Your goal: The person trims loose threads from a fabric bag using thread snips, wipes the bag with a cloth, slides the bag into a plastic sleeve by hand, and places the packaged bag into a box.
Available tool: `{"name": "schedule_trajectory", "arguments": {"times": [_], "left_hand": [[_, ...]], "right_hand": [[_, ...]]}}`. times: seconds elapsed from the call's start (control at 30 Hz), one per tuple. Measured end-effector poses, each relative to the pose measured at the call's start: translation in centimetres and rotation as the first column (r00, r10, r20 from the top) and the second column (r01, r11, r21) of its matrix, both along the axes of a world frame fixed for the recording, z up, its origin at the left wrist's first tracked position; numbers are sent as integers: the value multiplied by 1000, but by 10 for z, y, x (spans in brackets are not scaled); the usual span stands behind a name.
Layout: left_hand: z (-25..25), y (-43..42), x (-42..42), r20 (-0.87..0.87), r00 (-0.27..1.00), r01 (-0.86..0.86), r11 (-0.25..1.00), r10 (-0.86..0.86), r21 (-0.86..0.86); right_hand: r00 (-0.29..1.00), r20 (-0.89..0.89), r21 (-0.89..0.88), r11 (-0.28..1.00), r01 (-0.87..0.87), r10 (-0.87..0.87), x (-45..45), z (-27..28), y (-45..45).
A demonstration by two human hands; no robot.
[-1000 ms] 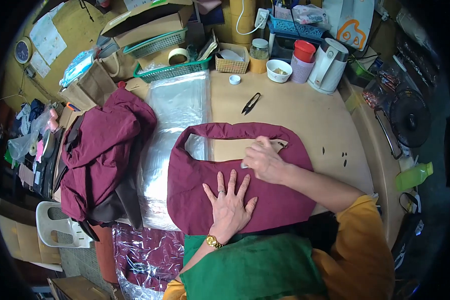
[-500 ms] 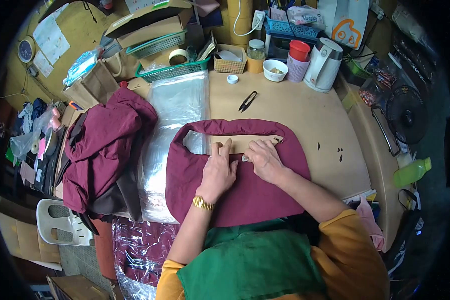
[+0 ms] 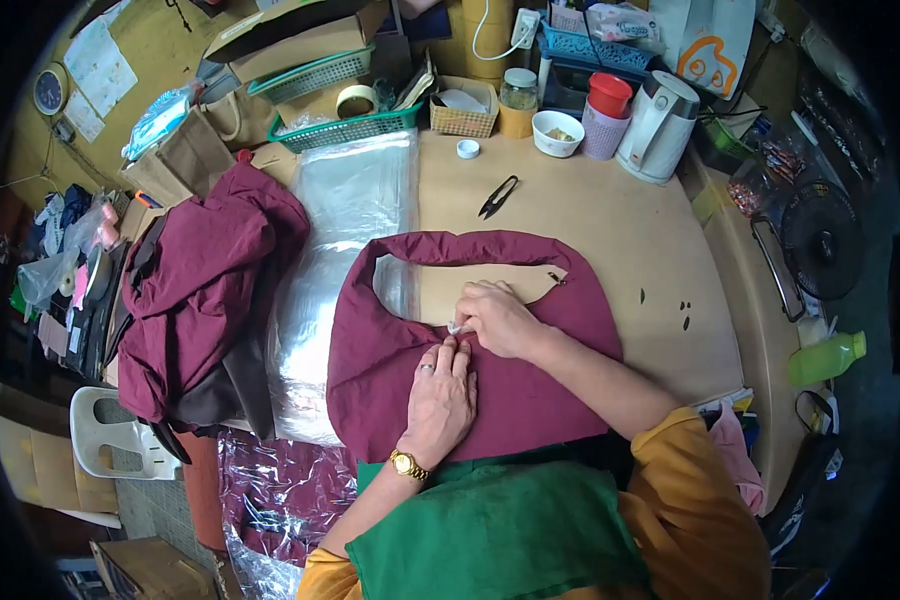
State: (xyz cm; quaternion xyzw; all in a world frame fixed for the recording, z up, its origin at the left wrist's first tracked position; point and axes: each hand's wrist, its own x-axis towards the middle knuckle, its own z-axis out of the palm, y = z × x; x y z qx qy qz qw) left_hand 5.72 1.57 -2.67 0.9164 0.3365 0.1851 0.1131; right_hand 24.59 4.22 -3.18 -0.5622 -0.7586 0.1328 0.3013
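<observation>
A maroon fabric shoulder bag (image 3: 530,400) lies flat on the table, its padded strap looping away from me. My left hand (image 3: 442,398) rests on the bag's front with fingers stretched out, just below the edge of the opening. At that edge my right hand (image 3: 500,318) is closed in a pinch. A small white scrap (image 3: 455,328), perhaps cloth or paper, sticks out from its fingertips against the bag. Black thread snips (image 3: 498,198) lie beyond the strap. A small dark zipper pull (image 3: 557,279) shows at the opening's right end.
More maroon bags (image 3: 210,290) are heaped at the left, next to a stack of clear plastic sleeves (image 3: 355,200). Along the back stand a green basket (image 3: 345,130), a jar (image 3: 518,102), a white bowl (image 3: 557,134) and a kettle (image 3: 657,130). A green bottle (image 3: 827,358) is at right.
My right hand has moved left along the bag's opening with the white scrap. My left hand has slid down from the opening onto the bag's front, and the fabric there is now puckered.
</observation>
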Motion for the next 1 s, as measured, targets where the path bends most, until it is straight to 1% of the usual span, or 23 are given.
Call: {"name": "schedule_trajectory", "arguments": {"times": [0.03, 0.07, 0.13, 0.2, 0.27, 0.37, 0.47, 0.5, 0.57, 0.6, 0.67, 0.7, 0.77, 0.87, 0.9, 0.93, 1.0], "left_hand": [[2, 1, -1, 1, 1000, -15, 998, 15, -63], [3, 1, -1, -2, 1000, -17, 998, 17, -68], [4, 0, 0, 4, 1000, -29, 998, 29, -51], [2, 2, 0, 3, 1000, -20, 999, 21, -44], [1, 2, 1, 3, 1000, -9, 999, 10, -36], [1, 1, 4, 1, 1000, -27, 999, 27, -20], [1, 1, 1, -14, 999, -33, 999, 33, -43], [1, 0, 1, -28, 999, -38, 999, 38, -16], [1, 0, 2, -41, 998, -42, 999, 43, 13], [1, -1, 1, -37, 998, -42, 999, 42, 19], [1, -1, 2, -27, 999, -37, 999, 38, 31], [0, -1, 2, -24, 999, -40, 999, 40, 9], [-1, 1, 4, -17, 999, -48, 999, 48, -5], [-2, 0, 0, -2, 999, -40, 999, 40, 1], [-2, 0, 0, -13, 999, -40, 999, 40, 18], [-1, 0, 1, -21, 999, -40, 999, 41, 34], [-2, -1, 1, -26, 999, -42, 999, 43, 34]], "right_hand": [[998, 61, 19, 1000, -3, 2, 3, 2, -5], [998, 57, 14, 1000, -5, 4, 11, 6, -10], [988, 151, 32, 998, -50, 45, 30, 14, -19], [990, 120, 15, 997, -73, 70, 37, 15, -17], [970, 206, 112, 982, -154, 128, 26, 13, -7], [981, 158, 116, 984, -135, 116, 1, -1, 8], [980, 162, 163, 976, -141, 114, 12, 8, -4], [980, 158, 161, 977, -142, 117, 18, 10, -9], [945, 309, 139, 978, -158, 109, 29, 16, -13], [945, 307, 137, 978, -156, 107, 25, 14, -12], [952, 290, 209, 964, -166, 101, 11, 9, -4], [951, 293, 211, 964, -162, 96, 4, 6, -3], [968, 226, 248, 954, -169, 112, -4, 3, 1], [962, 247, 236, 955, -179, 119, 17, 8, -10], [966, 228, 192, 967, -167, 122, 25, 9, -13], [965, 230, 191, 967, -168, 123, 25, 9, -11], [951, 276, 182, 964, -193, 138, 21, 10, -8]]}}
